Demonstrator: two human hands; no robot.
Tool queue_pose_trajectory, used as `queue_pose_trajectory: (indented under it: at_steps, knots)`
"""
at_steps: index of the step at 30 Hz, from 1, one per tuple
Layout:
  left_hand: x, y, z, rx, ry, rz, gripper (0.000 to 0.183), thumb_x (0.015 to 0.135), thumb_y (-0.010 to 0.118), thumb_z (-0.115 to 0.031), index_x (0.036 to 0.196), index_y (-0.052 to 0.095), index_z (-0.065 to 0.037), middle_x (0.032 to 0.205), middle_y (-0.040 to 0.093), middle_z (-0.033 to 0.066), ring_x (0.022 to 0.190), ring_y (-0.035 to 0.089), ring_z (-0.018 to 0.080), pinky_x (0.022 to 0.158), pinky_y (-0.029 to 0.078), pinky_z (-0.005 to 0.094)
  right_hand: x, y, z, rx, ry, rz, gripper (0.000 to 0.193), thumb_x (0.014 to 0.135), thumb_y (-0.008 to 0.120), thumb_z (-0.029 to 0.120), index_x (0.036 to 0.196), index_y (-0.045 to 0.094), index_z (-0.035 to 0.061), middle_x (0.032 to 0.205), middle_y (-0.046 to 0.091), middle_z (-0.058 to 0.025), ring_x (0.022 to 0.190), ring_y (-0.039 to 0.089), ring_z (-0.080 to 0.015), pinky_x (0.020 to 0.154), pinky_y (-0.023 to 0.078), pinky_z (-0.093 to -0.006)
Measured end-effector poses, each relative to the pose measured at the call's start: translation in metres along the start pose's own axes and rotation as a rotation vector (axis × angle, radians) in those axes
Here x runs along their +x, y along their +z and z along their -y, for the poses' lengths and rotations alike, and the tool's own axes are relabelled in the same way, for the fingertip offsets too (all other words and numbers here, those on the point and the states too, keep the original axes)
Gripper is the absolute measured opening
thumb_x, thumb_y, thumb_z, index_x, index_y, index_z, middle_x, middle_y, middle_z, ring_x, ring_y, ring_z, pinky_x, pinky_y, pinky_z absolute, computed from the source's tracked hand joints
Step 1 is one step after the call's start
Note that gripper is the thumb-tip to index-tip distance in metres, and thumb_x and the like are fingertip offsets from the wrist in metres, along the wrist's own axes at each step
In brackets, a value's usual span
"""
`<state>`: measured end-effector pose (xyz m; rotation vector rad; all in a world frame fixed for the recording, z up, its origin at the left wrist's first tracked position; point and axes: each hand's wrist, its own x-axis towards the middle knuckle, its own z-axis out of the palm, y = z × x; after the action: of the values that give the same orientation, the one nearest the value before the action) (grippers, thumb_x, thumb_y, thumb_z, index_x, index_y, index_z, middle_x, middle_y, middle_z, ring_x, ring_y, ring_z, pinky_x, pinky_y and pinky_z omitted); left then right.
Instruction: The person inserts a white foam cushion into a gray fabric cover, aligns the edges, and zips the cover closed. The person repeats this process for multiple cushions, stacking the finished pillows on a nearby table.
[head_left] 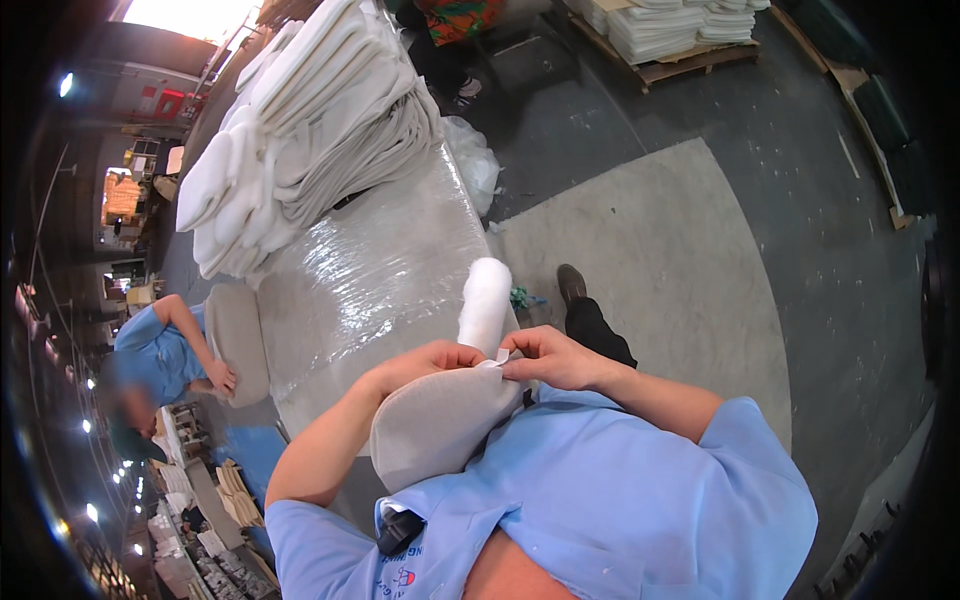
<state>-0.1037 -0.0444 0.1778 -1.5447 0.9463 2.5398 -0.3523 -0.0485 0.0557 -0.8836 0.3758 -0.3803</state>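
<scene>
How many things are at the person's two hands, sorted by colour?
Grey: 1, the curved grey padded piece, pinched at its top edge by the left hand and the right hand.
White: 2, the small white tag between the fingers, and the white foam roll just beyond.
Total: 3

Shirt: light blue, short-sleeved, collared, small printed emblem low on the chest.
Clip-on device: small, black, at the collar, lower centre of the frame.
Trousers: black.
Shoe: dark brown.
</scene>
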Motion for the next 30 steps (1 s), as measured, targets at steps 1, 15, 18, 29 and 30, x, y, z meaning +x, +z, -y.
queue_pose_trajectory:
  at_steps: [1, 15, 18, 29, 30]
  knots:
    - [0.001, -0.002, 0.0, 0.001, -0.007, 0.008, 0.033, 0.102, 0.073, -0.024, 0.128, 0.071, -0.003, 0.109, 0.074, -0.0018, 0.095, 0.066, 0.0054, 0.083, 0.054, 0.0245, 0.001, 0.0, -0.002, -0.017, 0.0, -0.003, 0.02, 0.104, 0.069, 0.02, 0.113, 0.071, 0.0026, 0.1, 0.069, 0.0022, 0.092, 0.059, -0.0048, 0.081, 0.048, -0.0249]
    - [0.007, 0.011, -0.022, 0.509, -0.047, -0.091, 0.03, 0.1, 0.075, -0.021, 0.119, 0.075, 0.002, 0.101, 0.074, 0.0009, 0.093, 0.064, 0.0076, 0.081, 0.052, 0.0274, 0.002, 0.006, -0.015, 0.856, 0.201, 0.208, 0.031, 0.101, 0.062, 0.02, 0.123, 0.067, -0.0004, 0.121, 0.071, -0.0082, 0.113, 0.067, -0.0192, 0.105, 0.05, -0.039]
    - [0.007, 0.008, -0.02, 0.442, 0.02, -0.134, 0.026, 0.099, 0.075, -0.018, 0.117, 0.075, 0.001, 0.099, 0.074, 0.0002, 0.093, 0.065, 0.0075, 0.082, 0.053, 0.0268, 0.004, -0.002, -0.01, 0.682, 0.196, 0.141, 0.026, 0.102, 0.065, 0.024, 0.117, 0.07, 0.0037, 0.113, 0.072, -0.0039, 0.109, 0.066, -0.0158, 0.1, 0.05, -0.0372]
    - [0.008, 0.015, -0.006, -0.374, 0.019, 0.074, 0.029, 0.095, 0.067, -0.009, 0.122, 0.072, 0.002, 0.104, 0.076, 0.0028, 0.089, 0.071, 0.008, 0.078, 0.057, 0.0244, 0.009, -0.008, -0.021, 0.589, 0.08, 0.22, 0.02, 0.105, 0.069, 0.032, 0.109, 0.072, 0.0129, 0.103, 0.068, 0.0067, 0.097, 0.059, -0.0066, 0.09, 0.046, -0.03]
    - [0.004, 0.02, -0.005, -0.433, 0.024, 0.026, 0.032, 0.093, 0.068, -0.009, 0.123, 0.071, 0.003, 0.105, 0.076, 0.0047, 0.09, 0.072, 0.0099, 0.078, 0.058, 0.0257, 0.009, -0.01, -0.025, 0.551, 0.058, 0.205, 0.021, 0.106, 0.069, 0.033, 0.111, 0.072, 0.0128, 0.103, 0.068, 0.0068, 0.098, 0.059, -0.007, 0.091, 0.047, -0.0305]
